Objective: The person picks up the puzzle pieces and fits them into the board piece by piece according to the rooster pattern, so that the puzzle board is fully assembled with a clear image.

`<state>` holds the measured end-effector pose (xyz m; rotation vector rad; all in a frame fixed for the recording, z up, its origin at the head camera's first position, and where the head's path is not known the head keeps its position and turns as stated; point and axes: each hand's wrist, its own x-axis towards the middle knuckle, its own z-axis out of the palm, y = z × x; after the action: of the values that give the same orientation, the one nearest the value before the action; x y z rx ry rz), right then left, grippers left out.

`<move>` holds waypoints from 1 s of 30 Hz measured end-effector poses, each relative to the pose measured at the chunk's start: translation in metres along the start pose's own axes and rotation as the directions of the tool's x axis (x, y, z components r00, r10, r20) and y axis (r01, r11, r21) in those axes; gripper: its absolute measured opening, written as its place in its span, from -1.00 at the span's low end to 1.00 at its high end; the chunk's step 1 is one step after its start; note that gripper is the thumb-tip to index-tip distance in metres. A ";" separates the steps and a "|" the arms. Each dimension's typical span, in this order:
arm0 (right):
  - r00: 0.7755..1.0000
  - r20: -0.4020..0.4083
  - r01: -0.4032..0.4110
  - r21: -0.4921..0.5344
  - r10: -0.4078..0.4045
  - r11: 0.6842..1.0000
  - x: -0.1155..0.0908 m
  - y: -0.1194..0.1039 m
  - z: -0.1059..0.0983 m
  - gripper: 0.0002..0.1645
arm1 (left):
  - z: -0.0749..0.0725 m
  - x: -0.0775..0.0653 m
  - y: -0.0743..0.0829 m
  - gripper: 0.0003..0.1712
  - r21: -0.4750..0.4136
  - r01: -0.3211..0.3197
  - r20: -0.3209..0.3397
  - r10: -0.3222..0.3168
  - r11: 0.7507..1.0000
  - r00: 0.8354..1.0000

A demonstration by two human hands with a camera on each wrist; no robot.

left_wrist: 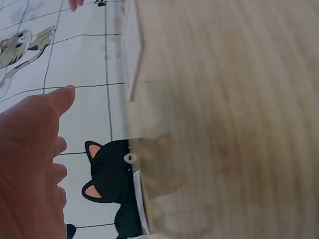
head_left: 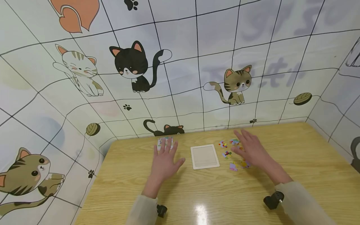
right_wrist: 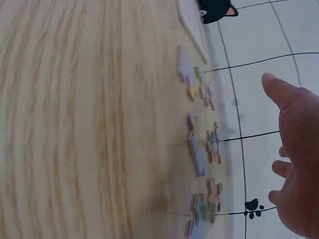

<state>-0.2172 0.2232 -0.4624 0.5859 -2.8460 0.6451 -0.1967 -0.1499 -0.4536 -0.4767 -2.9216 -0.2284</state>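
My left hand [head_left: 164,162] hovers palm down with spread fingers, its fingertips over a small printed card [head_left: 161,142] near the wall. In the left wrist view, the left hand [left_wrist: 30,154] appears at the edge with nothing in it. Right of it lies a square white puzzle tray [head_left: 192,159] with a raised rim. My right hand [head_left: 252,150] is held with extended fingers above several colourful jigsaw pieces [head_left: 233,166], partly covering them. The right wrist view shows the right hand [right_wrist: 299,149] apart from the puzzle pieces [right_wrist: 198,154], holding nothing.
All of it sits on a light wooden table [head_left: 180,193]. A wall covering [head_left: 185,78] with cartoon cats and grid lines rises behind the table's back edge and along both sides. Dark wrist cameras [head_left: 273,200] are strapped at the sleeves.
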 end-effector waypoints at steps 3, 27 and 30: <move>0.999 0.027 -0.027 0.058 0.025 0.998 0.005 0.006 0.005 -0.08 | 0.007 -0.001 0.002 -0.13 -0.072 -0.033 0.003 0.033 0.997 0.999; 0.989 0.150 -0.056 0.368 0.000 0.928 0.046 0.026 0.031 -0.41 | 0.044 0.008 0.014 -0.14 -0.405 -0.075 0.168 0.154 0.911 0.974; 0.985 0.171 -0.066 0.376 0.001 0.924 0.049 0.026 0.033 -0.39 | 0.045 0.009 0.015 -0.15 -0.419 -0.063 0.183 0.152 0.906 0.971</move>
<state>-0.2750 0.2133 -0.4892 0.6768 -2.9035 1.2283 -0.2064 -0.1254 -0.4939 -0.7655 -3.0368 -0.8374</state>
